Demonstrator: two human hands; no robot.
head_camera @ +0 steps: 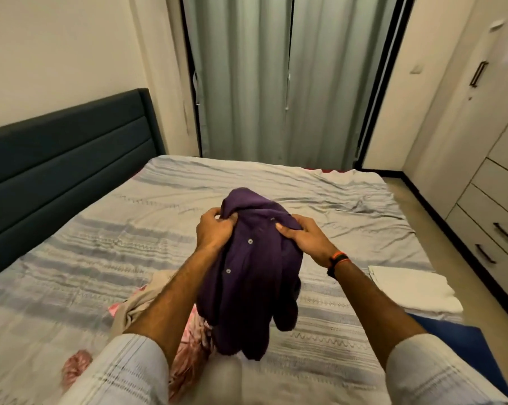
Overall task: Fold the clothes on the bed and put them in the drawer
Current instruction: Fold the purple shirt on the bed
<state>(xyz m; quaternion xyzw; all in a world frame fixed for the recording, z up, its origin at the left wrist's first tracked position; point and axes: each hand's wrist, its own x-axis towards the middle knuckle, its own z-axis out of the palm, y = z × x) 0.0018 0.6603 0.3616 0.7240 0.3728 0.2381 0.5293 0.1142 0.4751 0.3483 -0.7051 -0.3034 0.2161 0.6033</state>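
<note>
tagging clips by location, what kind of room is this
Most likely a home bedroom. A bed with a striped sheet and a dark padded headboard fills the view, a wardrobe with drawers stands along the right wall, and grey-green curtains hang behind. Both hands hold a purple shirt above the bed.

- A bed [188, 206] fills most of the room, spread with a rumpled grey-and-white striped sheet [320, 194], its dark padded headboard [65, 153] along the left side.
- A folded white cloth [413, 287] lies flat on the sheet near the right edge.
- A heap of unfolded clothes [147, 305], beige and pink-patterned, sits at the near left.
- A dark blue item [463, 340] lies at the near right, partly hidden by a sleeve.
</note>
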